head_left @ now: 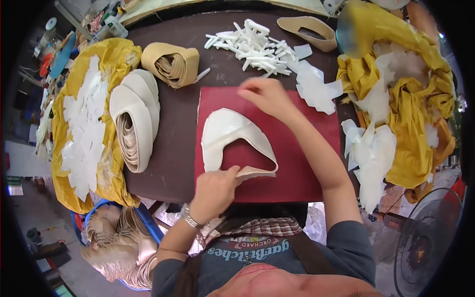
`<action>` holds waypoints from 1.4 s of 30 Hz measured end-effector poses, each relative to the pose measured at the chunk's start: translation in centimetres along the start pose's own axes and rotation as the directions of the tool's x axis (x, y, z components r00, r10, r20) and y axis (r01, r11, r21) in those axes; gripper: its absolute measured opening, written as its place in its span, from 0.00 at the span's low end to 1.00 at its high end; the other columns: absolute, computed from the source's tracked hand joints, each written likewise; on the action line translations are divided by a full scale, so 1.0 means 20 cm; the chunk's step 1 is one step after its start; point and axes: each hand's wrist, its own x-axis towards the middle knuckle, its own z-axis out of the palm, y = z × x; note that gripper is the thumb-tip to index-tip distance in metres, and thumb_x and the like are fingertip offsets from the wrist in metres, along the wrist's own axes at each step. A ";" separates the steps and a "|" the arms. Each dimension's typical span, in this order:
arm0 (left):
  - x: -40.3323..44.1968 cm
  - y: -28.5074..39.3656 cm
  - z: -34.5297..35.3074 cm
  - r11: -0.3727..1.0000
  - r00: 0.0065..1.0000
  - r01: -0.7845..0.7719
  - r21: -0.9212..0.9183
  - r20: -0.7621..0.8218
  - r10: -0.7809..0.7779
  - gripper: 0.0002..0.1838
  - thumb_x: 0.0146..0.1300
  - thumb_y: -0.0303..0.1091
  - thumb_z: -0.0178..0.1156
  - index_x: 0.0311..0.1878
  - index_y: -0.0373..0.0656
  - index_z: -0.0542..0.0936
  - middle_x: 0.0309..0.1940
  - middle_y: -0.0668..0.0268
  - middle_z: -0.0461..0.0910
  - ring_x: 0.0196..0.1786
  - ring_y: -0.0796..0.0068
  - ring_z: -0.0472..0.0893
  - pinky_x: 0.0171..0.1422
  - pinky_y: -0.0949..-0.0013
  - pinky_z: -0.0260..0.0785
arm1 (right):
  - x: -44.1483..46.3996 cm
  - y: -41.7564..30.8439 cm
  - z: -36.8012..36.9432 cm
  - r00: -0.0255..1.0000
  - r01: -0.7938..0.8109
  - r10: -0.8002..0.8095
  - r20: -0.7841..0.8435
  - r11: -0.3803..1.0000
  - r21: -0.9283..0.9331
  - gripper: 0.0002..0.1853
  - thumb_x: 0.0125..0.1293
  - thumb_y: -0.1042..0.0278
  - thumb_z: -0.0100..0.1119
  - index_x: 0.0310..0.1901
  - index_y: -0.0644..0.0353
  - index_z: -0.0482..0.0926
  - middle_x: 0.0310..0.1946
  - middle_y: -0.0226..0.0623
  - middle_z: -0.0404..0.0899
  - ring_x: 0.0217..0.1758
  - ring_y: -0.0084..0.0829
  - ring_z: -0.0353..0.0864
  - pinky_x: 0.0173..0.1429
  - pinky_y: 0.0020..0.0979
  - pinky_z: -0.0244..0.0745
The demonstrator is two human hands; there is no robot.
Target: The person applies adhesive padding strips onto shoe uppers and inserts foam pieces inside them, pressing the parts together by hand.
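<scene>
A white shoe upper (pixel 227 125), with a toe shape and an open middle, lies on the dark red mat (pixel 307 168). My left hand (pixel 216 192) grips its near edge between thumb and fingers. Beyond the upper, my right hand (pixel 269 97) hovers over the far part of the mat, apart from it. The right fingers are curled together and slightly blurred; anything in them is too small to make out. A heap of small white strips (pixel 257 47) sits just past that hand, with thin white sheet pieces (pixel 316 86) to its right.
Nested stacks of cream uppers (pixel 151 99) and tan uppers (pixel 188 57) stand at left. Yellow wrapping with white pieces (pixel 86 123) flanks them. More yellow wrapping (pixel 410 133) lies right. A single tan upper (pixel 309 32) is at the back. A blue basket (pixel 148 218) and a fan (pixel 428 242) are below.
</scene>
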 end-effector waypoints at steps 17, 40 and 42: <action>0.19 -0.13 0.14 0.424 0.935 0.255 -0.869 0.110 -0.338 0.17 0.66 0.27 0.57 0.57 0.30 0.78 0.43 0.63 0.84 0.43 0.83 0.80 0.49 0.76 0.73 | -0.20 -0.34 -0.22 0.997 -0.064 0.057 -0.051 0.987 -0.148 0.10 0.63 0.65 0.64 0.44 0.59 0.84 0.24 0.40 0.81 0.29 0.30 0.81 0.34 0.30 0.75; 0.12 0.17 0.23 0.361 0.933 0.282 -0.889 0.166 -0.319 0.17 0.69 0.34 0.60 0.56 0.33 0.80 0.38 0.61 0.85 0.39 0.83 0.80 0.41 0.77 0.74 | -0.67 -0.44 -0.18 0.942 -0.226 0.288 0.170 0.923 -0.310 0.14 0.54 0.64 0.69 0.36 0.67 0.82 0.24 0.45 0.81 0.25 0.33 0.82 0.31 0.30 0.75; 0.13 0.18 0.23 0.362 0.929 0.269 -0.893 0.142 -0.341 0.16 0.70 0.33 0.60 0.56 0.33 0.80 0.38 0.61 0.85 0.39 0.84 0.80 0.40 0.78 0.73 | -0.70 -0.45 -0.17 0.971 -0.177 0.225 0.085 0.906 -0.386 0.14 0.56 0.65 0.69 0.37 0.68 0.81 0.25 0.43 0.82 0.26 0.31 0.83 0.32 0.28 0.76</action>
